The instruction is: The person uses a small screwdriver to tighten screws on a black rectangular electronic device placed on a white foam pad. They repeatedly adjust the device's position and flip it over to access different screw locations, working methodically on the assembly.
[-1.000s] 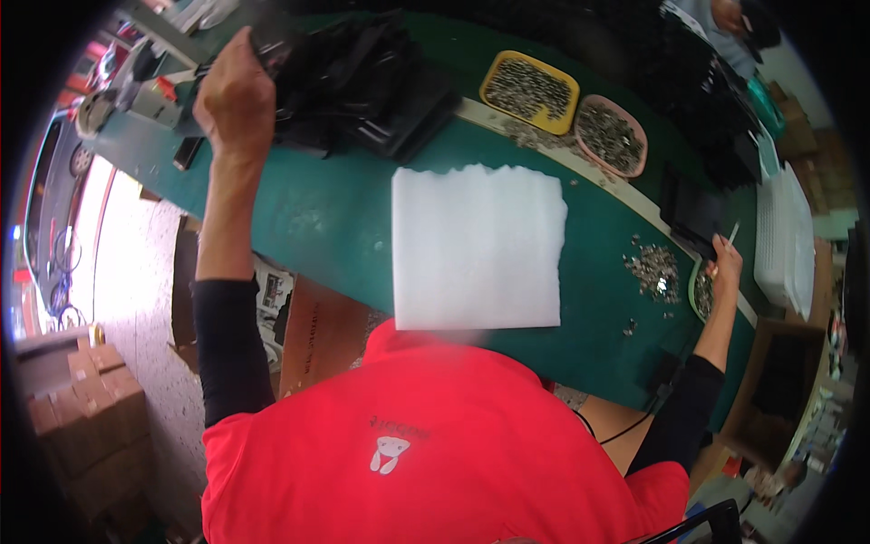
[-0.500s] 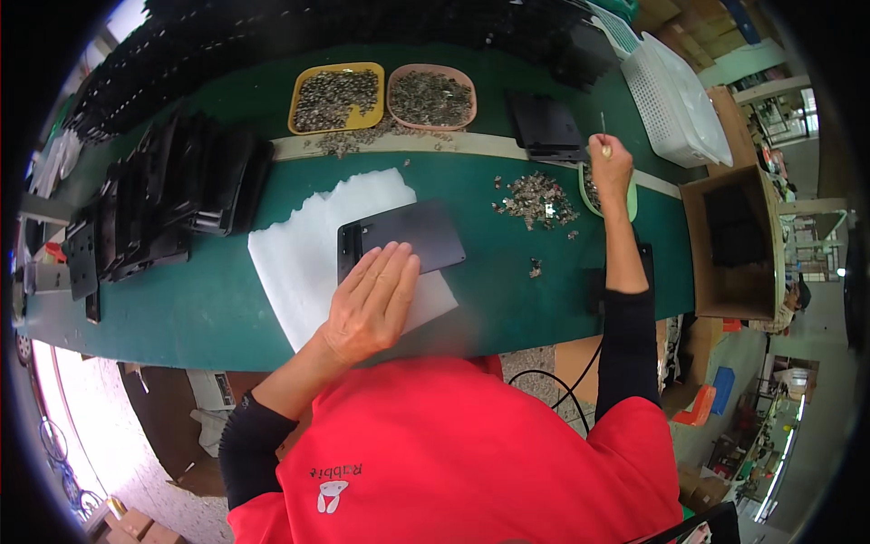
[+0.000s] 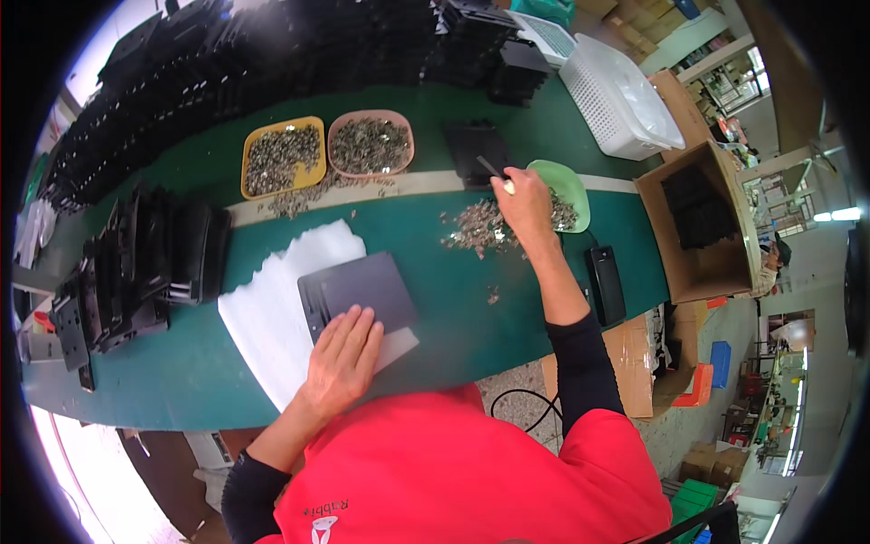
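A green table [image 3: 453,349] spans the middle. Grey floor [image 3: 660,446] shows at four o'clock, a window [image 3: 759,72] at two, a lit tube lamp [image 3: 838,215] at three, white glare [image 3: 86,467] at eight.

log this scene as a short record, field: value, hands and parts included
left hand: laid flat on the dark panel
right hand: gripping a slim tool, beside the green dish
panel support: white foam sheet
loose parts: small metal pieces heaped left of the green dish
filled trays: yellow tray, pink tray, side by side
far left: black plates stacked on edge
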`<state>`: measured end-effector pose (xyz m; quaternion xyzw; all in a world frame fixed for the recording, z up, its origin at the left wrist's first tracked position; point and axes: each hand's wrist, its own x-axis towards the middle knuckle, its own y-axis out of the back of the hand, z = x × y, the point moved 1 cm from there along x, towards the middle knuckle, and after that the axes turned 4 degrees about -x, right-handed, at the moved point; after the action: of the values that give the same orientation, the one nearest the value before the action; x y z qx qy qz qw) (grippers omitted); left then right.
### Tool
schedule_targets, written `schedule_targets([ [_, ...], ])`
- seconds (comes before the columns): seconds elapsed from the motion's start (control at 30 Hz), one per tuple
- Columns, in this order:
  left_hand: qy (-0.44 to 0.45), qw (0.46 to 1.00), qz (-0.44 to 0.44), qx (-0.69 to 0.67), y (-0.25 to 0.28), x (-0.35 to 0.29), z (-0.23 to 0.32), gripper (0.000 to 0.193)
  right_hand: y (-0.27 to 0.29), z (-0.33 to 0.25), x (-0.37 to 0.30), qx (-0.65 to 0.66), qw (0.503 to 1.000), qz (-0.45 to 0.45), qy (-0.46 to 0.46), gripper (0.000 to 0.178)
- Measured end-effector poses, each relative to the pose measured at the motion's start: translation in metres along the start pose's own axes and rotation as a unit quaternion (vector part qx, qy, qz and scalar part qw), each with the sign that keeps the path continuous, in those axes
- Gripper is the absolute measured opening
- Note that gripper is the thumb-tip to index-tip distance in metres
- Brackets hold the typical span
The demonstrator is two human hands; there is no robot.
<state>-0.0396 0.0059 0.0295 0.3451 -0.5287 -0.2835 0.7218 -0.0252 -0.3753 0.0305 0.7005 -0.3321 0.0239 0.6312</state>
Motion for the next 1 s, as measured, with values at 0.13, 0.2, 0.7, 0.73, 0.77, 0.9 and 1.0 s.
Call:
schedule_targets([
  [0.13,-0.003,1.0,-0.025,-0.009,-0.009,-0.009,0.002,0.027,0.007,-0.029,0.026,-0.133,0.973,-0.177,-0.071,0.071],
  [0.2,0.018,0.999,-0.024,-0.025,-0.009,-0.009,0.003,0.029,0.001,-0.031,0.037,-0.124,0.965,-0.207,-0.1,0.087],
  [0.7,0.023,0.999,-0.005,-0.048,-0.008,-0.006,-0.001,0.027,0.001,-0.034,0.056,-0.116,0.942,-0.282,-0.139,0.093],
  [0.73,0.023,0.998,-0.005,-0.051,-0.008,-0.006,-0.001,0.027,0.002,-0.031,0.058,-0.102,0.942,-0.287,-0.141,0.093],
  [0.77,0.023,0.998,-0.006,-0.053,-0.008,-0.006,-0.001,0.027,0.003,-0.026,0.059,-0.087,0.942,-0.293,-0.143,0.093],
  [0.9,0.03,0.998,-0.006,-0.06,-0.009,-0.007,-0.001,0.028,-0.002,-0.028,0.059,-0.11,0.94,-0.29,-0.14,0.093],
  [1.0,0.033,0.998,-0.005,-0.061,-0.01,-0.01,-0.002,0.029,-0.004,-0.027,0.056,-0.114,0.942,-0.281,-0.143,0.094],
])
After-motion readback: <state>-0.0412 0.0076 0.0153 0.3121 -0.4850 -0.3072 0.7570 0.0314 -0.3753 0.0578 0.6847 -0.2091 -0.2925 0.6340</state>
